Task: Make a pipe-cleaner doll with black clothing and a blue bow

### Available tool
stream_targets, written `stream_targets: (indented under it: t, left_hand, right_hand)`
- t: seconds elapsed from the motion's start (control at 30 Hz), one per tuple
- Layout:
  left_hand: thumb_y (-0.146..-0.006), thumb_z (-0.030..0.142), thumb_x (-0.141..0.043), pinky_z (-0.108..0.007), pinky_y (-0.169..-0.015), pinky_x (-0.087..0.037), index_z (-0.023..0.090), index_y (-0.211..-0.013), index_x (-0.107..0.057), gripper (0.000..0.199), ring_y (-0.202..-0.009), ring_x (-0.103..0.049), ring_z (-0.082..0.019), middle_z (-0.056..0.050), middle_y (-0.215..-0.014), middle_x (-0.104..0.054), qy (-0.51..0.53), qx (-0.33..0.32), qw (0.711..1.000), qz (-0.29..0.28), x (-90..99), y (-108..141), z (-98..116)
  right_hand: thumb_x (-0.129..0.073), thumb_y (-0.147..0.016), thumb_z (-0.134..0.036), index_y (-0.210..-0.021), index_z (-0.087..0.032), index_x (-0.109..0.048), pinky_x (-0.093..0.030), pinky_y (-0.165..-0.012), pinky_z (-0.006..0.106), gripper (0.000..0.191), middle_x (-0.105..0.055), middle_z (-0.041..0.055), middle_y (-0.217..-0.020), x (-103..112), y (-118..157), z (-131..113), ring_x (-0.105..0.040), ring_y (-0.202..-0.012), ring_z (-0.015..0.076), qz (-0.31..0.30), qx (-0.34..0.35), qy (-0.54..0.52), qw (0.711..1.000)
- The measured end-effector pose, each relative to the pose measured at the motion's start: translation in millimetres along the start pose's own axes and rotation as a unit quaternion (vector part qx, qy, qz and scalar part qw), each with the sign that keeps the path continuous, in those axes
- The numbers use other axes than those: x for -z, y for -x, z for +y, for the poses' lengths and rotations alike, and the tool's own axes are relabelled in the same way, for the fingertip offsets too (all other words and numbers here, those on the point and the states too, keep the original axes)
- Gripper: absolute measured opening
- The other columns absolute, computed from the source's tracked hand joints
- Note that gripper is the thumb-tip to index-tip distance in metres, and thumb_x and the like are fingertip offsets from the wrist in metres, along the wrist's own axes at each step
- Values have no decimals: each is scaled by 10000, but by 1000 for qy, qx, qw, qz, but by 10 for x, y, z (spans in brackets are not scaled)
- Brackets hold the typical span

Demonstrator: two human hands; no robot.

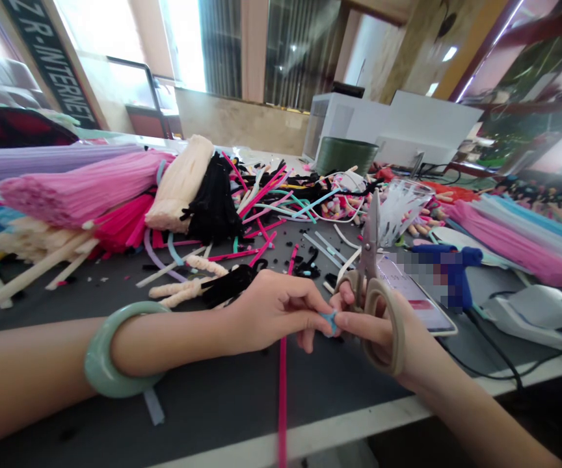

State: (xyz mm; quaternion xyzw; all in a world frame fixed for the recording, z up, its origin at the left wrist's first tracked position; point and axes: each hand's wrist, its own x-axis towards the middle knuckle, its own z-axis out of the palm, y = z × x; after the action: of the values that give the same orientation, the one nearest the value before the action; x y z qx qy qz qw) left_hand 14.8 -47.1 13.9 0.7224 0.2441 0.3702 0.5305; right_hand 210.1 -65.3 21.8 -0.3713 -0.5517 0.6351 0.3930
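My left hand pinches a small light-blue fuzzy piece between thumb and fingers. My right hand has beige-handled scissors hooked on its fingers, blades pointing up, while its fingertips touch the same blue piece. A long bright-pink pipe cleaner passes behind my left hand and runs down over the table's front edge; whether that hand grips it is hidden. Just beyond my left hand lie cream twisted pipe cleaners joined to a black fuzzy piece.
Pipe cleaner bundles in pink, cream and black are heaped at left. Offcuts litter the dark table. Right of my right hand are a phone, a blue glue gun and cables. A green bin stands behind.
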Motion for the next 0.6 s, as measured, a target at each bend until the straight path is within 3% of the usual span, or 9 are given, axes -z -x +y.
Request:
stream_targets:
  t: [0.3,0.5,0.6]
  left_hand:
    - [-770,202,-689,-185,-485,-535,99,-751,-669,107,-486,-658,-123,-21,-567,-665,0,5,1000,8,-7,1,37]
    - [-709,156,-735,-178,-490,-524,107,-845,-662,162,-495,-645,-101,-6,-641,-685,84,70,994,18,-16,-38,49]
    - [-734,190,-720,-171,-492,-505,102,-832,-662,143,-488,-633,-92,-1,-622,-663,79,88,993,13,-23,-42,53]
  right_hand:
    - [-762,-702,-252,-813,-202,-478,-398,-615,255,309,-597,-17,-747,-13,0,-8,-541,-663,123,2,-5,15,1000]
    - [-747,-736,-229,-804,-206,-494,-401,-648,240,263,-591,-41,-746,17,1,7,-538,-690,107,37,46,0,998]
    - [-744,-746,-227,-807,-210,-498,-400,-648,233,253,-596,-43,-759,28,2,10,-539,-704,104,51,64,9,997]
